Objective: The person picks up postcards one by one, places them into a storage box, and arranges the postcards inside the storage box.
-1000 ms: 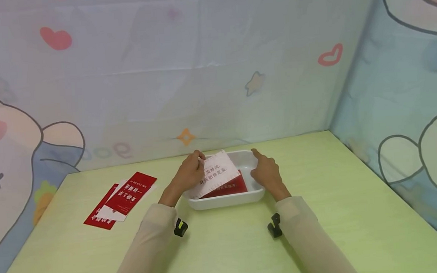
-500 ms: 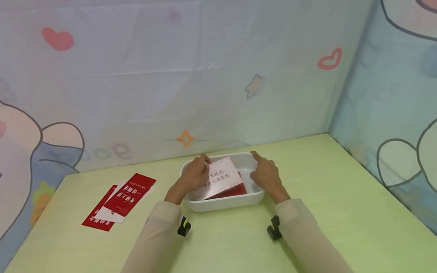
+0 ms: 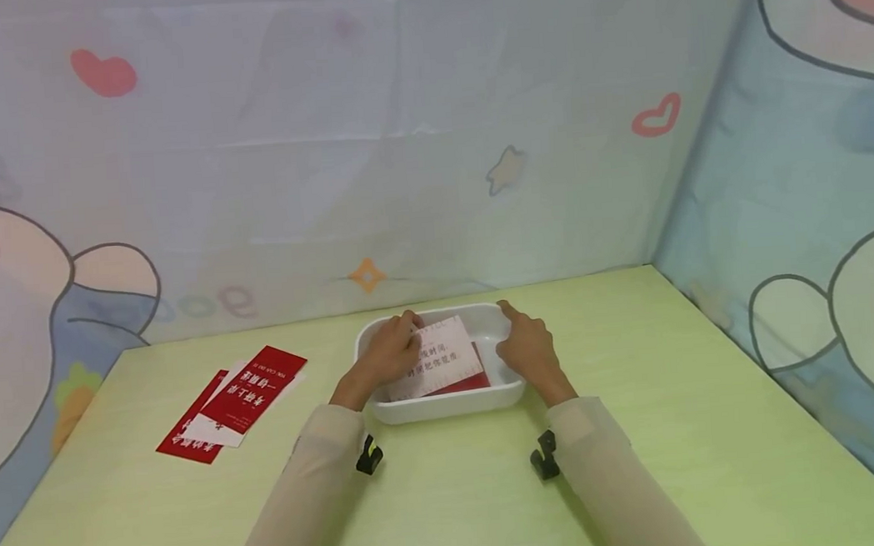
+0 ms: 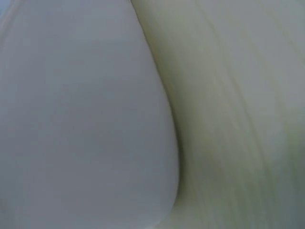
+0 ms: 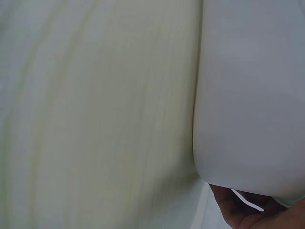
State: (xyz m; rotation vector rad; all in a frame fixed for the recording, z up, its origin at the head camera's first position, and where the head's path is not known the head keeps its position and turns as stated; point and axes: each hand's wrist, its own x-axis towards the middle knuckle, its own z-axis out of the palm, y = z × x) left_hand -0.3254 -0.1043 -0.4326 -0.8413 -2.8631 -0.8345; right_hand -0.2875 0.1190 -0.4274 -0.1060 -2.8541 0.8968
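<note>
A white rectangular tray [image 3: 445, 406] stands on the table between both hands. My left hand [image 3: 390, 358] reaches over its left side and pinches a white printed card [image 3: 442, 356] with dark lettering, low inside the tray. Under that card a red card [image 3: 469, 381] shows, partly covered. On the opposite side, my right hand [image 3: 530, 352] grips the tray's right rim, index finger stretched towards the far corner. The right wrist view has curled fingers [image 5: 233, 207] at the tray's end. Only the tray's outer wall [image 4: 90, 114] and the table fill the left wrist view; the left hand is hidden there.
Several red and white printed cards [image 3: 252, 393] lie overlapping on the pale green table [image 3: 450, 489], left of the tray. A cartoon-printed cloth [image 3: 429, 140] hangs behind the table and along its sides.
My left hand has moved a little right and lowered the white card into the tray, where it now lies flatter over the red card. The right hand has kept its grip on the rim.
</note>
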